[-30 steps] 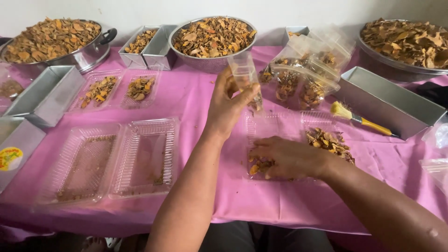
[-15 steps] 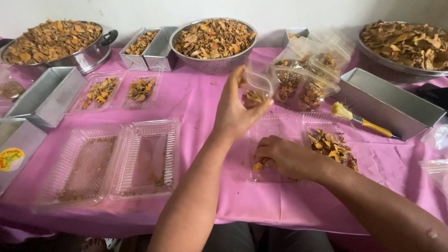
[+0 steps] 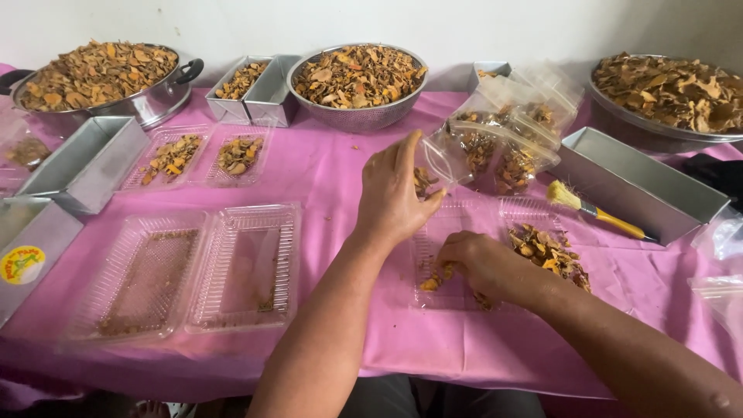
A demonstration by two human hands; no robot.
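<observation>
1. Pink cloth covers the surface [image 3: 325, 166], which runs along a pale wall and carries bowls, tins and trays of dried orange-brown slices.
2. The left hand [image 3: 395, 193] is raised just above the cloth, its grip closed around the mouth of a small clear plastic bag [image 3: 435, 161]; thumb and fingers pinch the opening, and a few dried slices sit at the bag's bottom.
3. The right hand [image 3: 484, 263] lies low and just nearer the person than the left hand, fingers curled over a small heap of dried slices [image 3: 433, 277] in a clear plastic tray [image 3: 433, 232]. Its grip is partly closed on the pieces; how many it holds cannot be told.
4. Just to the right of the right hand, touching its wrist side, lies a larger pile of slices [image 3: 551, 251] in the tray's other half.
5. Beyond the left hand, a little to its right, filled clear bags [image 3: 503, 147] lie heaped together.
6. Further right of those, a yellow-handled brush [image 3: 596, 210] rests against a long metal tin [image 3: 642, 186].
7. Straight beyond the left hand stands a metal colander [image 3: 357, 81] full of slices.
8. Well to the left of both hands lies an open clear clamshell tray [image 3: 190, 271] holding only crumbs, with two smaller filled trays [image 3: 205, 155] beyond it.
</observation>
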